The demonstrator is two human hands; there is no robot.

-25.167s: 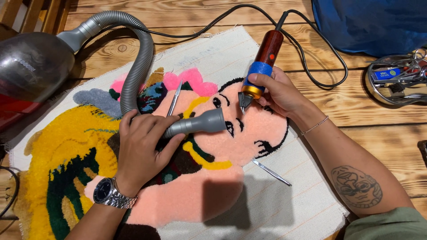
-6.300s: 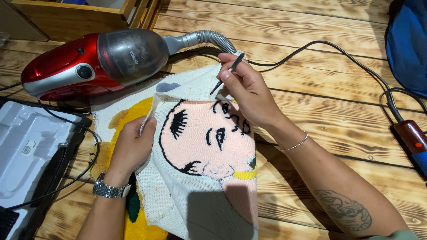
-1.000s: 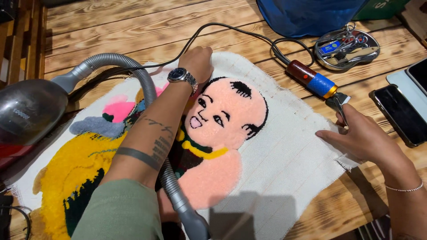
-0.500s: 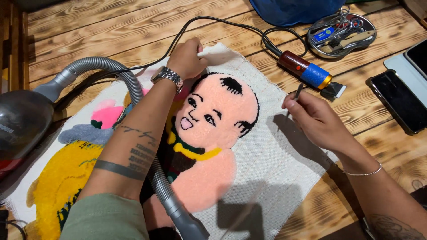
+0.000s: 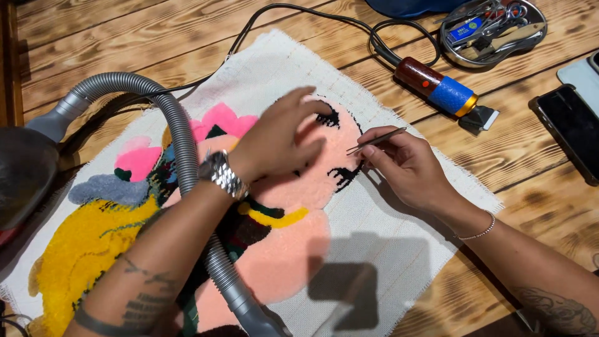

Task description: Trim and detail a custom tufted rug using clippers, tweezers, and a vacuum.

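1. Head view: one tufted rug [image 5: 274, 249], fuzzy pile on pale woven backing, lies on the plank table [image 5: 93, 37].
2. Left hand [image 5: 274, 140], fingers spread flat, rests on the rug's pink face.
3. Right hand [image 5: 405, 165] pinches one thin metal tweezers [image 5: 376, 140] at the face's right edge.
4. One ribbed grey vacuum hose [image 5: 181, 156] crosses the rug.
5. One corded electric trimmer [image 5: 446, 93] lies beyond the rug's right edge.

A soft rug [image 5: 281, 243] with a pink face lies flat on the wooden counter [image 5: 536, 187], with thin metal tweezers [image 5: 376, 140] held just above it.
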